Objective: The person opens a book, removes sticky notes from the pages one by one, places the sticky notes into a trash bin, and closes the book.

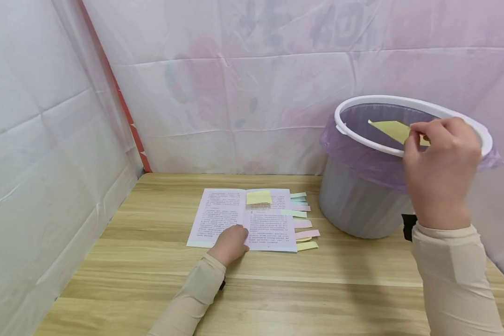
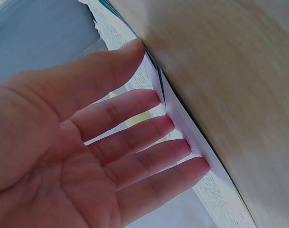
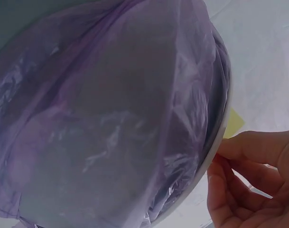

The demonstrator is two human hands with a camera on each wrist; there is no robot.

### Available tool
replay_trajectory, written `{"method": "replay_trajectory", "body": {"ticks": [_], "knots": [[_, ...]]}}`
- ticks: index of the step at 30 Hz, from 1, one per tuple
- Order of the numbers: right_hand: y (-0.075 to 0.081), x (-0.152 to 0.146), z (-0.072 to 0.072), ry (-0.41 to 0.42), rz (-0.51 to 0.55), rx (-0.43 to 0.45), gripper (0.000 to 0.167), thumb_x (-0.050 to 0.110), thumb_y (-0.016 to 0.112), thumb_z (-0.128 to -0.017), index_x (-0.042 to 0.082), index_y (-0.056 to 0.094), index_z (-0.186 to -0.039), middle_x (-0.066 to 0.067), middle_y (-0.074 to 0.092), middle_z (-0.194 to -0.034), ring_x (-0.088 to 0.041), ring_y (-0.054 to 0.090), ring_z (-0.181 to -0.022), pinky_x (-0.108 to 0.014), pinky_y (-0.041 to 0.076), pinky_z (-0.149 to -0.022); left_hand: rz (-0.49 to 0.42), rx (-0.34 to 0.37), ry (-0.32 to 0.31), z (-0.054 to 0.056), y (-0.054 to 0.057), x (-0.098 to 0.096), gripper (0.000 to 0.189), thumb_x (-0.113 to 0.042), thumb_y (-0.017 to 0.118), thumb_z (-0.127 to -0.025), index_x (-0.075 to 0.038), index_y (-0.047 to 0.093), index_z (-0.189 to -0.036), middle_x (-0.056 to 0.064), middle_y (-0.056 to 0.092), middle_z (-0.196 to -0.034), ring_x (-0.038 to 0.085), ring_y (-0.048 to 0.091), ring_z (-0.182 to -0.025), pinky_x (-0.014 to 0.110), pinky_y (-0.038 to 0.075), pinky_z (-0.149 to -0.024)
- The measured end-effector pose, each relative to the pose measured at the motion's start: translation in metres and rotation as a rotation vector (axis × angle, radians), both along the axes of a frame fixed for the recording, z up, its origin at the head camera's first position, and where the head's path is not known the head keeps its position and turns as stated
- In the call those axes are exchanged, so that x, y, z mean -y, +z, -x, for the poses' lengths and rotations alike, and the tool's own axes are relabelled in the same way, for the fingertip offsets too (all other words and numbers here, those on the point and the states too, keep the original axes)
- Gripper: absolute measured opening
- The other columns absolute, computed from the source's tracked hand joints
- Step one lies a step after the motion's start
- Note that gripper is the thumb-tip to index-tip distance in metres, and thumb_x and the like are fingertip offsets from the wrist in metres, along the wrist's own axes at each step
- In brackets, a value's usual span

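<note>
An open book [image 1: 220, 217] with printed pages lies on the table, and my left hand [image 1: 231, 242] rests on its lower edge near the middle fold. In the left wrist view the fingers [image 2: 149, 183] are extended, their tips against the page. My right hand [image 1: 443, 168] is raised over the bin [image 1: 361, 205] at the right. Between thumb and fingers it pinches a yellow sticky note [image 1: 389, 129], which overlaps the bin's mouth in the head view. Another yellow sticky note [image 1: 258, 197] is on the upper part of the right page.
Several coloured sticky tabs [image 1: 304, 224] stick out from the book's right edge. The grey bin has a white rim [image 1: 403, 98] and a purple plastic liner [image 1: 361, 158] folded over it. White printed sheeting [image 1: 235, 102] hangs behind the wooden table [image 1: 277, 289].
</note>
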State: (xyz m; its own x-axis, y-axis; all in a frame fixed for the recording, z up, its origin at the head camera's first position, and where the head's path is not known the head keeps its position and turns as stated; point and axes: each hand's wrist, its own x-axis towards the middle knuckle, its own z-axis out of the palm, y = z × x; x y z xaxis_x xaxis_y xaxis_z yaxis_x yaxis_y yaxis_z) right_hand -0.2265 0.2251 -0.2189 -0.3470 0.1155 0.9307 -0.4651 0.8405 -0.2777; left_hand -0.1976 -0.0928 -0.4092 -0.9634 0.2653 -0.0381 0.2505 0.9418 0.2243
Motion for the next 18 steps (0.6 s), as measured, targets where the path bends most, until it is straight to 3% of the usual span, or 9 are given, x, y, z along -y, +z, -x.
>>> {"method": "replay_trajectory", "body": {"ticks": [12, 15, 18], "knots": [[-0.001, 0.003, 0.0, -0.018, 0.035, 0.06, 0.026, -0.004, 0.047, -0.086, -0.016, 0.068, -0.093, -0.033, 0.056, -0.087, -0.051, 0.049, -0.085, -0.058, 0.035, -0.08, 0.008, 0.013, 0.004, 0.0, 0.002, 0.001, 0.021, -0.012, 0.076, -0.08, 0.001, 0.068, -0.093, 0.012, 0.066, -0.087, 0.025, 0.062, -0.082, 0.036, 0.054, -0.078], [-0.003, 0.011, -0.004, 0.025, 0.001, 0.031, 0.023, -0.003, 0.049, -0.087, -0.015, 0.067, -0.095, -0.033, 0.056, -0.088, -0.052, 0.049, -0.087, -0.057, 0.036, -0.079, 0.005, 0.021, 0.005, 0.001, 0.002, 0.001, 0.021, -0.013, 0.076, -0.08, 0.001, 0.068, -0.095, 0.013, 0.067, -0.09, 0.026, 0.063, -0.086, 0.037, 0.054, -0.081], [-0.015, 0.029, -0.008, 0.108, -0.082, -0.027, 0.018, -0.005, 0.052, -0.087, -0.013, 0.065, -0.096, -0.03, 0.057, -0.088, -0.05, 0.049, -0.085, -0.056, 0.039, -0.077, 0.003, 0.026, 0.0, 0.001, 0.0, 0.0, 0.021, -0.013, 0.075, -0.081, 0.001, 0.068, -0.094, 0.013, 0.067, -0.09, 0.027, 0.063, -0.087, 0.038, 0.053, -0.081]]}}
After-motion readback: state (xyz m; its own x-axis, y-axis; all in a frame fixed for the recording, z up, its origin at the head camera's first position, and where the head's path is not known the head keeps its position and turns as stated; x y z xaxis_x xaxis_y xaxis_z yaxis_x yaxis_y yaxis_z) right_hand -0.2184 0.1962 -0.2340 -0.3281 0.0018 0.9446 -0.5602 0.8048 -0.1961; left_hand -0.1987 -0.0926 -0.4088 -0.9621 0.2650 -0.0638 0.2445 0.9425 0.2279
